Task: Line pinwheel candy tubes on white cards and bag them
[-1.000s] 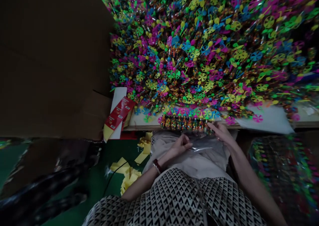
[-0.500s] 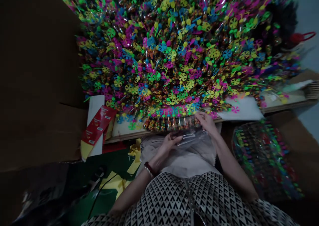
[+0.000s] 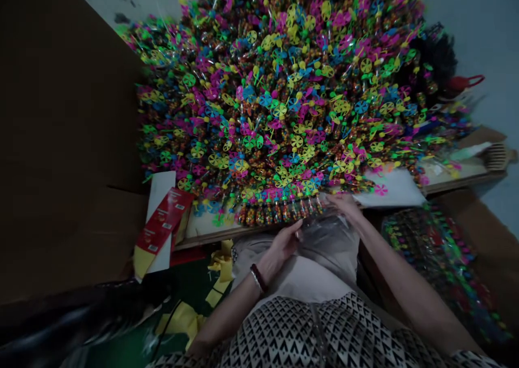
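Left hand: the left hand (image 3: 286, 242) has its fingertips drawn together on the thin, crinkled plastic bag (image 3: 329, 242), apparently pinching it; a beaded bracelet (image 3: 258, 278) circles the wrist.
Right hand: the right hand (image 3: 344, 206) lies with its fingers on the bag's upper edge, just beside the tube ends; whether it grips, I cannot tell.
Bag: clear and glossy, lying on the person's beige apron (image 3: 292, 273), between both hands.
Nearest things: a row of clear candy tubes (image 3: 279, 214) filled with round beads, touching the bag's mouth.
Table: a pale board with a wooden edge (image 3: 214, 237), under a heaped mound of tubes topped with plastic pinwheels (image 3: 275, 114) in pink, yellow, green and blue.
Around: a flattened red-and-yellow carton (image 3: 162, 227), a smooth white sheet (image 3: 391, 188), yellow paper scraps (image 3: 180, 319), corrugated cardboard (image 3: 68, 141).
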Tool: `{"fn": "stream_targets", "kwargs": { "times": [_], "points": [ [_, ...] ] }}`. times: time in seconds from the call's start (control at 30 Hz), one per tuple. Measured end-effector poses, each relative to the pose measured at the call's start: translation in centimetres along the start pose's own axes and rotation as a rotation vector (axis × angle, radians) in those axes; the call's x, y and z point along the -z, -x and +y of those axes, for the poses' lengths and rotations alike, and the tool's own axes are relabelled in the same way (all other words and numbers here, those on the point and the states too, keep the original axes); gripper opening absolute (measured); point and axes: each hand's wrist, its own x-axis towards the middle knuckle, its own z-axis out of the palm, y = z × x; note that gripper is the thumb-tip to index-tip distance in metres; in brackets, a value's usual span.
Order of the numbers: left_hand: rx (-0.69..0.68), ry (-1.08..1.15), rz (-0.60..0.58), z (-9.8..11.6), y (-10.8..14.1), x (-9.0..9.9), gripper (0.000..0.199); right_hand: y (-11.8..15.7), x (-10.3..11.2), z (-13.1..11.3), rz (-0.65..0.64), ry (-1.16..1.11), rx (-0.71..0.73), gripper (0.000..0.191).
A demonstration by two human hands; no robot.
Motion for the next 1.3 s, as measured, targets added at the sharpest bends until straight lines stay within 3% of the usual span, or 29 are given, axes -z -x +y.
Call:
{"fn": "stream_targets", "kwargs": {
  "times": [0.17,0.3,0.5,0.57,0.7,0.8,0.93,1.07,1.2,1.3],
  "points": [
    [0.088,0.173,-0.062,0.8,0.3,0.2,0.038,0.2,0.0,-1.1,-0.213,-0.057,-0.107,0.037],
    [0.136,0.149,-0.105,1.1,0.7,0.3,0.038,1.9,0.0,-1.2,-0.358,-0.102,-0.164,0.036],
    [0.16,0.097,-0.02,0.7,0.6,-0.3,0.041,4.2,-0.4,-0.7,-0.495,-0.225,-0.181,0.035],
    [0.16,0.084,0.007,0.5,0.6,-0.5,0.041,4.4,-0.4,-0.8,-0.436,-0.238,-0.162,0.037],
    [0.131,0.008,0.016,0.0,1.2,-0.2,0.043,3.8,-0.9,-1.6,-0.193,-0.247,-0.063,0.044],
    [0.089,-0.076,0.011,-0.4,2.2,0.4,0.053,2.5,-2.4,-2.5,-0.192,-0.309,-0.011,0.048],
    [0.06,-0.093,0.05,-0.4,3.6,1.1,0.058,0.0,-4.6,-3.5,-0.05,-0.411,0.066,0.045],
    [0.133,-0.015,0.092,-0.1,4.5,1.3,0.049,-1.6,-5.0,-3.6,-0.118,-0.369,0.025,0.048],
    [0.133,0.014,0.151,-0.1,5.1,1.6,0.047,-0.9,-5.1,-3.2,-0.018,0.037,0.39,0.055],
    [0.046,-0.042,0.084,-0.5,5.2,2.2,0.041,-0.6,-5.9,-3.9,0.102,0.362,0.686,0.077]
  ]
}}
